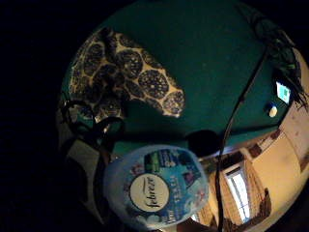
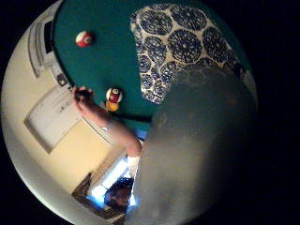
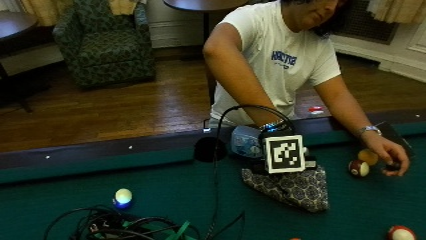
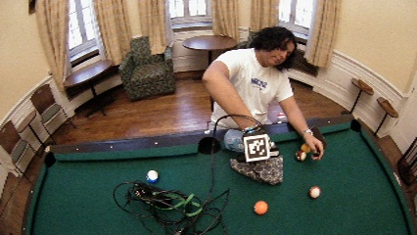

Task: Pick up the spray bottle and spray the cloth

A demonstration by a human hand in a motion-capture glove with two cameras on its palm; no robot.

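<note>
Gripping the pale blue plastic Febreze spray bottle (image 3: pixel 246 141) in the black-gloved right hand (image 3: pixel 276 162) at centre frame, fingers curled round it, directly above the navy-and-cream patterned cloth (image 3: pixel 293 189) on the green-felt worktop (image 3: pixel 166 185), presumably to aim spray downward.

Billiard balls (image 3: pixel 359 168) on green pool table (image 3: pixel 166 195)

You are working in a games or lounge room of a house-like building. A pool table (image 4: pixel 78 196) with green felt, dark rails and corner pockets fills the foreground, with billiard balls (image 4: pixel 261 207) scattered on it. Behind it you have a wooden plank floor (image 4: pixel 150 115), a patterned armchair (image 4: pixel 149 68), a round wooden side table (image 4: pixel 210 43), and tall curtained windows (image 4: pixel 186 10) in a curved, panelled wall.
</note>
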